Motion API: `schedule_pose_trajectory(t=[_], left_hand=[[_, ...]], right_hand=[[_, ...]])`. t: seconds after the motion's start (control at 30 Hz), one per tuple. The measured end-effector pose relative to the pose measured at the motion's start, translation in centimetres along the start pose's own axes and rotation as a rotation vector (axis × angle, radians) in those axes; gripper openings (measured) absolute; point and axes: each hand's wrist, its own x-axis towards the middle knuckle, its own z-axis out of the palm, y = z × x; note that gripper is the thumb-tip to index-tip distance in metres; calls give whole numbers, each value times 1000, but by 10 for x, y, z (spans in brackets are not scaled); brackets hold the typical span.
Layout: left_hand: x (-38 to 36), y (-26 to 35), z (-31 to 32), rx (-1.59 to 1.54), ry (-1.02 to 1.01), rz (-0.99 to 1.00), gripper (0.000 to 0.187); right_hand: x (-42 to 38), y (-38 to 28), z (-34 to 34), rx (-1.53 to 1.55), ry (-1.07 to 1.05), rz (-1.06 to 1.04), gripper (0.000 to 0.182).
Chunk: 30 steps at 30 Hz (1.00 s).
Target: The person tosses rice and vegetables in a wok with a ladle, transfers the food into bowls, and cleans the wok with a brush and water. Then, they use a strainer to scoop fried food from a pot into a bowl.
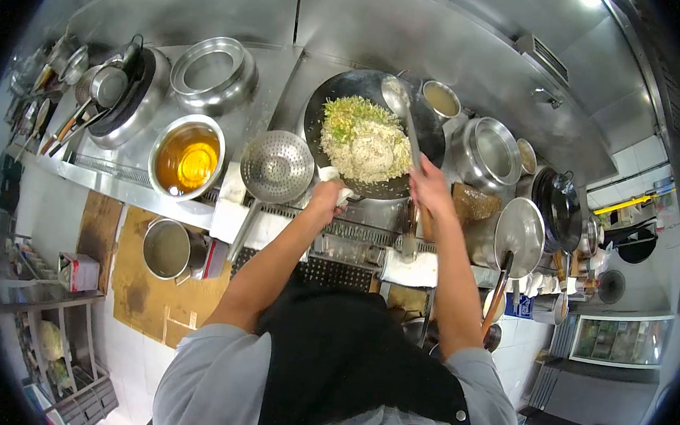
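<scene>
A large dark wok [315, 117] holds rice [371, 148] mixed with chopped green and yellow bits [351, 113]. My left hand [328, 196] is closed around a white cloth [339, 183] at the wok's near left edge. In my right hand [432, 188] is the handle of a long metal ladle [396, 96], whose bowl is over the far right part of the wok, beside the rice. Just left of my left hand lies a perforated metal skimmer [277, 167], its handle pointing toward me.
Left of the skimmer sit a bowl of amber oil [187, 158] and a metal pot [214, 75]. Right of the wok are a small container of liquid [441, 99], another metal pot [487, 151] and a tilted steel pan [520, 237]. A pot [168, 249] stands lower left.
</scene>
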Motion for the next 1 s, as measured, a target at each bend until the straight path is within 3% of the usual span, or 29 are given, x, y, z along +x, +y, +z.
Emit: schedule_pose_trajectory(t=[0.03,0.1,0.13,0.17,0.2,0.23,0.3,0.4,0.43,0.5,0.6,0.67,0.73,0.8,0.87,0.93,0.97,1.0], left_hand=[[24,-1,-2,72,-23,-12,17],[38,12,5,118,-52,-17,21],[41,17,6,114,-56,-12,21],[46,22,7,180,-54,31,21],[48,22,9,246,-58,69,21],[41,20,15,233,-66,62,21],[17,32,28,66,34,64,18],[25,19,31,1,42,3,16],[33,15,29,-7,10,-22,16],[37,2,23,5,-23,-1,18],[-42,22,33,-1,44,-57,19],[-29,18,26,60,-45,-33,17],[1,-7,4,49,-113,-11,15],[-7,-41,-21,10,-66,170,13],[-38,-72,-60,54,-22,163,13],[-76,-58,-76,80,-20,-4,18],[-109,-26,-53,26,-39,40,14],[-94,-21,-37,-1,3,112,12]], right_hand=[[40,5,16,-51,33,-15,56],[101,42,57,-538,183,-211,62],[93,44,80,-699,222,-282,64],[67,18,91,-796,87,-81,67],[41,28,87,-746,-29,-172,68],[16,40,85,-912,-14,-188,69],[-18,84,59,-796,-15,-416,71],[-60,83,39,-771,11,-375,74],[-74,81,38,-655,58,-465,79],[-126,57,20,-516,-45,-234,78],[-189,-6,-14,-130,-278,203,76],[-164,32,-17,-259,-345,261,77],[-130,48,6,-316,-160,193,74],[-107,86,28,-475,77,-106,73],[-125,65,30,-405,46,-110,72],[-172,63,15,-372,12,-185,74],[-197,42,5,-346,-38,-171,75],[-208,42,-3,-349,-42,-179,75]])
